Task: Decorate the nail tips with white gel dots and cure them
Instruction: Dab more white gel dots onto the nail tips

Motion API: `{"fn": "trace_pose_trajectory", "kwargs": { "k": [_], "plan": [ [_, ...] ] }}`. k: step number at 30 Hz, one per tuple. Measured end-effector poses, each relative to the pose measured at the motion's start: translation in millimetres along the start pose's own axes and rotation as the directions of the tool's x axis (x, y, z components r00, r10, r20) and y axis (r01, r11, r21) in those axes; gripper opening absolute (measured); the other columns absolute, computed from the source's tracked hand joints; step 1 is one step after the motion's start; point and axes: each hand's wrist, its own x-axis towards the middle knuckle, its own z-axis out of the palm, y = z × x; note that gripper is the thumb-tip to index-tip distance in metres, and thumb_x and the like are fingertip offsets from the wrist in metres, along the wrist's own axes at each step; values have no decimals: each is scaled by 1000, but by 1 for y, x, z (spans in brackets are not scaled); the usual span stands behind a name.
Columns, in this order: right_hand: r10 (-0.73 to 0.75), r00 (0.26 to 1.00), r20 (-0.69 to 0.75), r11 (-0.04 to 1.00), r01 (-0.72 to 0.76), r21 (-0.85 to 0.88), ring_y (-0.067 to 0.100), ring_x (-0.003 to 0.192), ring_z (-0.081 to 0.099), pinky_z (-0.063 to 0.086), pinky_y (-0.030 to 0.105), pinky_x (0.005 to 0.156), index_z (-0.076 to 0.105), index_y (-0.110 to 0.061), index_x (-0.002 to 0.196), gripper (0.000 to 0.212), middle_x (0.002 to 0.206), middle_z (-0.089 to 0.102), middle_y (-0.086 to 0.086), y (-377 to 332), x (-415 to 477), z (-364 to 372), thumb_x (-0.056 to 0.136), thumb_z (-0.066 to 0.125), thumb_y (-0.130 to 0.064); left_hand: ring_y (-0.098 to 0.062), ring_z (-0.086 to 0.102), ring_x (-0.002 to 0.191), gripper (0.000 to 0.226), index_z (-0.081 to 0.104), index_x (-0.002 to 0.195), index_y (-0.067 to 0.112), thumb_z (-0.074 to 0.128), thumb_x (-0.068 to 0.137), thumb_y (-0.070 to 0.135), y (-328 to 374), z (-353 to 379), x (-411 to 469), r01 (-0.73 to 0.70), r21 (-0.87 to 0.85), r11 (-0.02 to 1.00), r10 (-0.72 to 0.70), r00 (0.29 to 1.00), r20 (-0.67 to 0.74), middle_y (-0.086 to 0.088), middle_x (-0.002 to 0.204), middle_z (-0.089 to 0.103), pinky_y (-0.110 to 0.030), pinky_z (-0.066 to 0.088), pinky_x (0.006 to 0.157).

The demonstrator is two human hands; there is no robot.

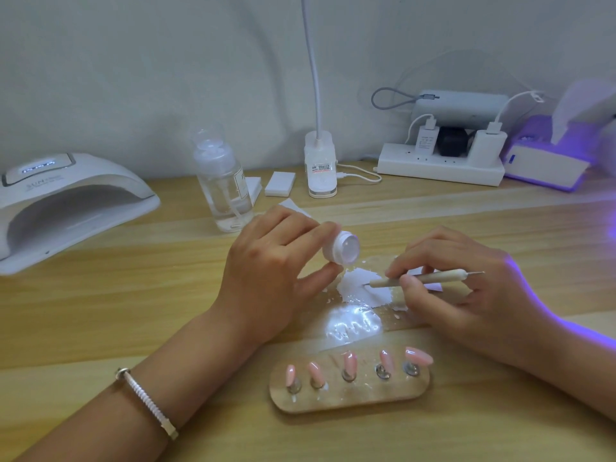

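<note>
Item: dotting tool [423,279], light, stiff, fine-tipped, best pinched mid-shaft, so held by right hand [466,285] over white gel puddle [360,288]; left hand [266,271] grips tilted gel pot [341,246]; pink nail tips [350,361] stand near, undotted.

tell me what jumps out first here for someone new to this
Mid-table, the left hand tips a small white gel pot while the right hand holds a dotting tool over a white smear. In front, five pink nail tips stand on a wooden holder.
</note>
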Motion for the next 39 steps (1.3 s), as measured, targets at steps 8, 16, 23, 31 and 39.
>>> {"fn": "trace_pose_trajectory", "kwargs": {
  "k": [8,16,23,31,39],
  "plan": [
    [-4,1000,17,1000,4,4,7,82,61,49,23,72,73,-18,86,14,85,67,-8,0,2,0,82,61,-24,-17,57,93,38,78,99,20,72,73,47,-10,-5,-1,506,-232,831,-474,862,182,7,90,66,-40,44,90],
    [28,1000,1,1000,-28,13,5,83,61,46,18,73,72,-21,84,13,85,67,-10,-1,3,0,83,60,-24,-16,51,103,34,75,105,41,71,77,61,-24,0,-7,696,-151,702,-623,703,343,7,96,63,-43,41,99],
    [40,999,-4,998,-40,42,7,84,63,44,14,74,72,-19,83,18,85,66,-13,-1,4,-1,85,56,-28,-15,49,104,31,73,106,44,72,79,58,-23,1,-7,688,-108,717,-618,700,359,7,101,63,-42,41,99],
    [40,999,13,998,-40,41,8,84,63,45,15,74,72,-20,83,17,84,65,-14,0,5,-1,84,57,-28,-12,48,106,55,70,112,40,53,69,70,-20,-1,-6,693,-91,715,-621,690,372,14,103,58,-38,39,102],
    [170,983,-75,977,-158,143,15,84,64,46,14,76,71,-20,82,23,84,69,-10,-2,5,-3,88,55,-34,-6,50,74,21,71,93,23,52,92,33,-11,-34,0,562,-410,719,-534,823,192,11,84,63,-16,37,68]
  ]
}}
